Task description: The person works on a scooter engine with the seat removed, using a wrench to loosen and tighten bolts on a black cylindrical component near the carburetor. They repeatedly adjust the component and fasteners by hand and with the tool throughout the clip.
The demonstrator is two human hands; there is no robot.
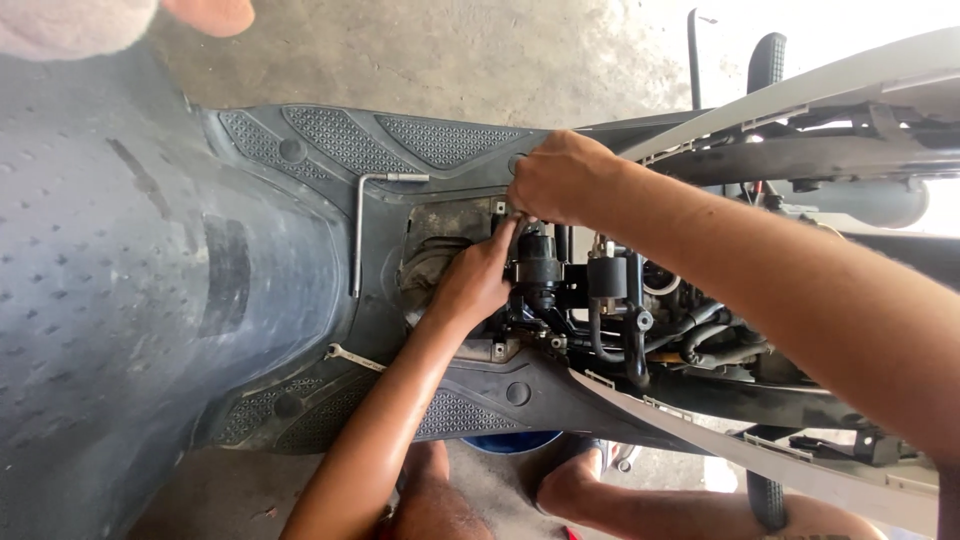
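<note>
Both hands are working inside the opened floorboard cavity of a scooter, at a black cylindrical part point(537, 268) standing upright among hoses and brackets; all places below are given relative to this part. The left hand point(478, 280) is coming in from below and just left of it, fingers pressed together and pointing up toward its top, fingertips touching or nearly touching its upper edge; whether they are pinching anything cannot be told. The right hand point(560, 178) is lying directly above the part, knuckles up, fingers curled down together onto its top; the fingertips are hidden, so the exact grip cannot be told. The right forearm is crossing over the frame to the right, covering much of it. Just right of the part a second black canister point(607, 277) is sitting, with bent rubber hoses point(637, 340) running below it. Well to the left an L-shaped metal wrench point(358, 230) is lying on the dark plastic floorboard point(300, 150), which is showing a dotted anti-slip texture. Lower left, a flat spanner point(352, 356) is resting near the cavity's edge. A pale grey side panel point(760, 455) is slanting across lower right. Bare concrete floor point(480, 60) is showing above.
</note>
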